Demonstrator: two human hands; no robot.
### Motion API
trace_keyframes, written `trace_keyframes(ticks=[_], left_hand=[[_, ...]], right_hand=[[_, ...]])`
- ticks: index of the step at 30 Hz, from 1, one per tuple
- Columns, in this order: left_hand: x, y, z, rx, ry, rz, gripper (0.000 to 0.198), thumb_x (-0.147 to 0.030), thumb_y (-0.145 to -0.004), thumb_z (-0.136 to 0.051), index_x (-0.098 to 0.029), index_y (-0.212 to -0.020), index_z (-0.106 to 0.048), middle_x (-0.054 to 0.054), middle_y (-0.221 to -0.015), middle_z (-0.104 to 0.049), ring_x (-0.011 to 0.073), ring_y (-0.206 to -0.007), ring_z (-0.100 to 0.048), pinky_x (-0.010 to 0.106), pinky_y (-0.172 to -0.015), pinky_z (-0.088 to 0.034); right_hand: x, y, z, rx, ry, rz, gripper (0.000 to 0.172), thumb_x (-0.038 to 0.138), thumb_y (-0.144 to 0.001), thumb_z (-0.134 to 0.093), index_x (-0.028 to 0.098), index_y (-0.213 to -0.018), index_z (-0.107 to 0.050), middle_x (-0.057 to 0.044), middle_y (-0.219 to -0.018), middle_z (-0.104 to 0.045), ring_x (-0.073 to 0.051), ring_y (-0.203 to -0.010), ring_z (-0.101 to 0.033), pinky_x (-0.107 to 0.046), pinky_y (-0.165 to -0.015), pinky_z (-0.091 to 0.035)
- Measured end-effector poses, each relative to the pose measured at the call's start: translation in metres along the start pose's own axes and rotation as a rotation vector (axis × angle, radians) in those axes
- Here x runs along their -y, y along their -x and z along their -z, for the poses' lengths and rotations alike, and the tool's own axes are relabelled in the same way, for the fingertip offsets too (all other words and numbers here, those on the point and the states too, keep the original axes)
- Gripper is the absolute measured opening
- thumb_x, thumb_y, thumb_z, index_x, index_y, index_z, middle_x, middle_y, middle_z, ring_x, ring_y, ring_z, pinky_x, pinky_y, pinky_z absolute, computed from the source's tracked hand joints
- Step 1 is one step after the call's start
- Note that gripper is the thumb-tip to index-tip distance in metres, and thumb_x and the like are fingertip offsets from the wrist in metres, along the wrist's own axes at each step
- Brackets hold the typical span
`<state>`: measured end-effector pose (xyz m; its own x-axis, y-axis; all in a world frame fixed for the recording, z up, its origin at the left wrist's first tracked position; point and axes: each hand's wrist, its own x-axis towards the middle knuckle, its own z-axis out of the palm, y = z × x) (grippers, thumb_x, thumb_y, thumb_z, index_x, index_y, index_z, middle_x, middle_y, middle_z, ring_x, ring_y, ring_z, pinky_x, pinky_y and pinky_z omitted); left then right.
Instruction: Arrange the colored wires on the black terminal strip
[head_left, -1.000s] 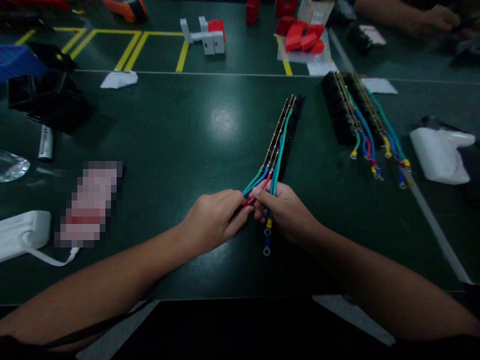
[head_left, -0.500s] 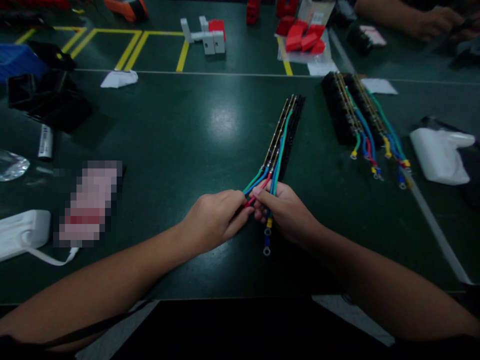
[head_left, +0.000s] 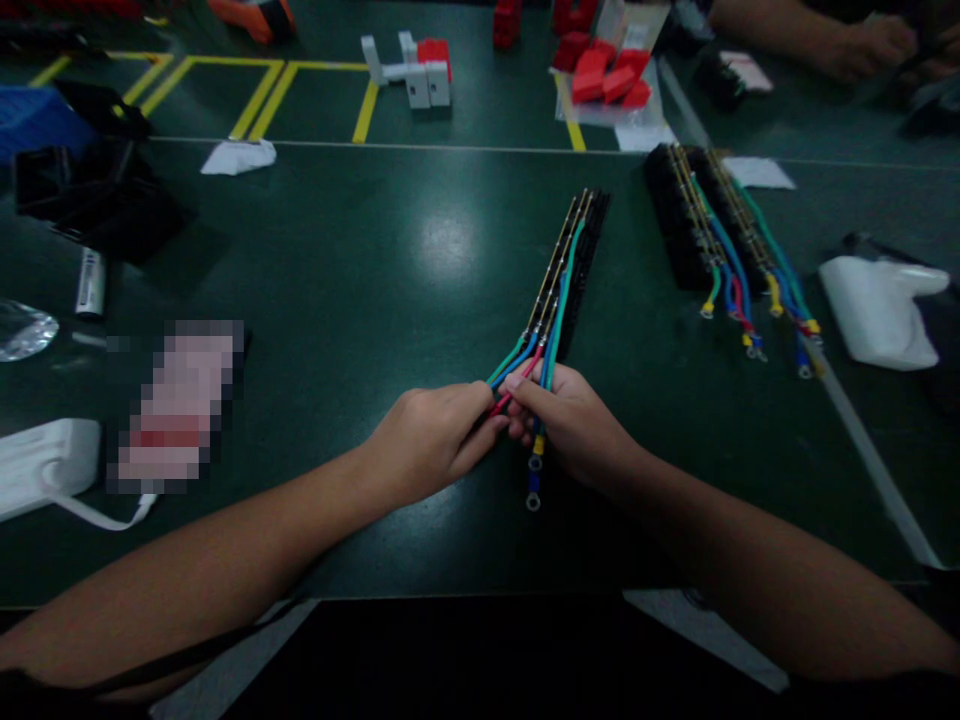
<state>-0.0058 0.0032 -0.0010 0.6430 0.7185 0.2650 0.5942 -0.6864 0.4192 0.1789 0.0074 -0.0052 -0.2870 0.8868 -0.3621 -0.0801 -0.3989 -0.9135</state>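
The wired black strip [head_left: 583,275], on the bench [head_left: 337,250] right of centre, is judged light and stiff-bodied with pliant coloured leads [head_left: 556,335], best held by its body, left hand [head_left: 431,435] and right hand [head_left: 581,420] each pinching leads in their grip.

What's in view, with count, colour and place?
Wired strip: one, black, centre
Wires: several, green, blue, red, centre
Similar strips: two, black, right
Red parts: several, red, top
Grey piece: one, mostly grey, top
Orange object: one, orange and black, top left
Container: one, blue, left
Boxes: several, black, left
Cylinder: one, white, left
Pixelated object: one, pinkish, left
Cabled block: one, white, left
Bulky object: one, white, right
Tabletop: one, green, throughout
Co-worker's hand: one clear, bare, top right
Left hand: one, bare, gripping wires
Right hand: one, bare, gripping wires
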Motion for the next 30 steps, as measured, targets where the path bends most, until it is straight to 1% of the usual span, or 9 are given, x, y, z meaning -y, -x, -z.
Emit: trace_keyframes(ticks=[14, 26, 30], left_hand=[[-0.0005, 0.0005, 0.0006, 0.009, 0.010, 0.005, 0.015, -0.027, -0.096, -0.051, -0.017, -0.087, -0.056, -0.004, -0.065, -0.055, 0.0093, -0.051, -0.049, 0.022, -0.050, -0.036], [0.0002, 0.0000, -0.0010, 0.006, 0.019, -0.002, 0.015, -0.027, -0.096, -0.050, -0.017, -0.087, -0.056, -0.004, -0.065, -0.055, 0.0089, -0.050, -0.049, 0.022, -0.050, -0.035], [0.0006, 0.0005, -0.0011, 0.013, -0.005, 0.005, 0.018, -0.029, -0.098, -0.047, -0.017, -0.088, -0.056, -0.003, -0.065, -0.055, 0.0092, -0.051, -0.050, 0.022, -0.050, -0.035]], right_hand=[[0.0013, 0.0002, -0.0013, 0.001, -0.015, 0.013, 0.020, 0.032, -0.088, -0.062, 0.018, -0.075, -0.056, 0.003, -0.058, -0.057, -0.008, -0.050, -0.054, -0.022, -0.050, -0.044], [0.0000, 0.0001, -0.0006, 0.008, -0.004, 0.019, 0.019, 0.032, -0.088, -0.061, 0.018, -0.076, -0.055, 0.003, -0.058, -0.057, -0.009, -0.050, -0.053, -0.022, -0.051, -0.044], [-0.0002, 0.0002, -0.0009, 0.004, -0.016, 0.019, 0.018, 0.032, -0.089, -0.061, 0.018, -0.078, -0.056, 0.003, -0.060, -0.057, -0.009, -0.051, -0.054, -0.021, -0.050, -0.044]])
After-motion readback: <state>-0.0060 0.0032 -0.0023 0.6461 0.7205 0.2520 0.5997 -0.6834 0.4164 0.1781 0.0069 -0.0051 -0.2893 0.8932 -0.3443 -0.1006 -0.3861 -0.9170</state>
